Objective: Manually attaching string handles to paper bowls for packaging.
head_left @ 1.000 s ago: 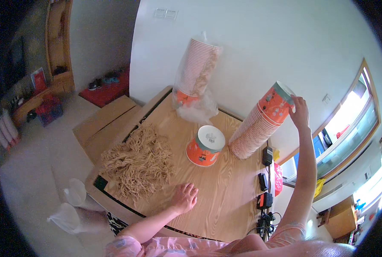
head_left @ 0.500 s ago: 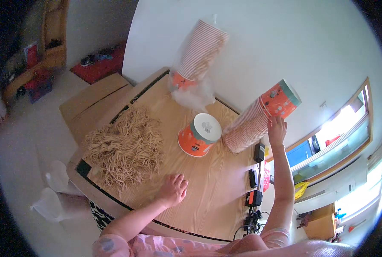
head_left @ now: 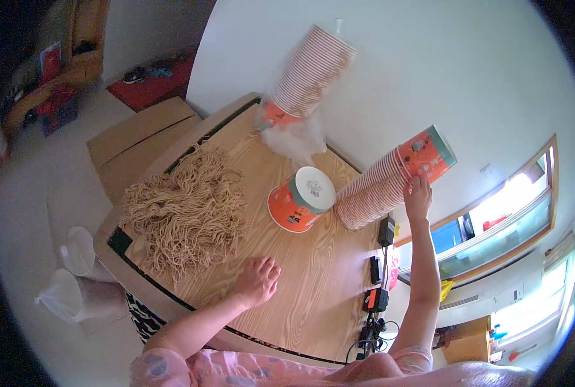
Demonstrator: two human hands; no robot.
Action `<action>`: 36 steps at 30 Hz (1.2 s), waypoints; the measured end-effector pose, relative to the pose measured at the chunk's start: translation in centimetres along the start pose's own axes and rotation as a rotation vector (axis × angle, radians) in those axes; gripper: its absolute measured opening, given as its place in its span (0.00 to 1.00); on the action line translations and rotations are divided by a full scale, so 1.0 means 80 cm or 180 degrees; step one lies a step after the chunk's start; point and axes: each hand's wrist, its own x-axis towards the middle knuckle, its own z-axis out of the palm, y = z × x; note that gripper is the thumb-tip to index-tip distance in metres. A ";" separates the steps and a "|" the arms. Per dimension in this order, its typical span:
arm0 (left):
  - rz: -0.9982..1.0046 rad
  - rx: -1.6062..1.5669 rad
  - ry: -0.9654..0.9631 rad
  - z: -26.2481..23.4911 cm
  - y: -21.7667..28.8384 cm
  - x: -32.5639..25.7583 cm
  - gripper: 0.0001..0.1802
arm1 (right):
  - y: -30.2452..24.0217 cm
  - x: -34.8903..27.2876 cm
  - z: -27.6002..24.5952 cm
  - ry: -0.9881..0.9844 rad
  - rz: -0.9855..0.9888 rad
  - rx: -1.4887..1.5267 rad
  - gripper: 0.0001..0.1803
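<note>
My right hand [head_left: 418,197] is raised at the right, its fingers closed at the lower rim of the top orange paper tub [head_left: 427,155] with a green band. That tub sits upside down on a tall nested stack of paper tubs [head_left: 371,190]. Left of the stack, one single orange paper tub [head_left: 294,205] stands upside down on the wooden table [head_left: 313,290]. Near the front of the table my left hand [head_left: 258,282] rests with loosely bent fingers and nothing in it. A heap of tan yarn-like strands [head_left: 187,216] lies beyond it to the left.
Against the wall stands another stack of paper tubs [head_left: 310,74] in a clear plastic bag. Black adapters [head_left: 376,298] and tangled cables line the table's right edge. A cardboard box [head_left: 142,138] is beside the far left edge, with a red mat [head_left: 152,87] on the floor behind.
The view has shifted slightly. My right hand stays at the top tub's rim, and that tub leans about as before. My left hand remains on the table.
</note>
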 end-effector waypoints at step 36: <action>0.0804 -0.0844 0.1352 0.007 0.094 0.464 0.17 | 0.033 -0.005 -0.015 0.0123 -0.0414 0.0445 0.08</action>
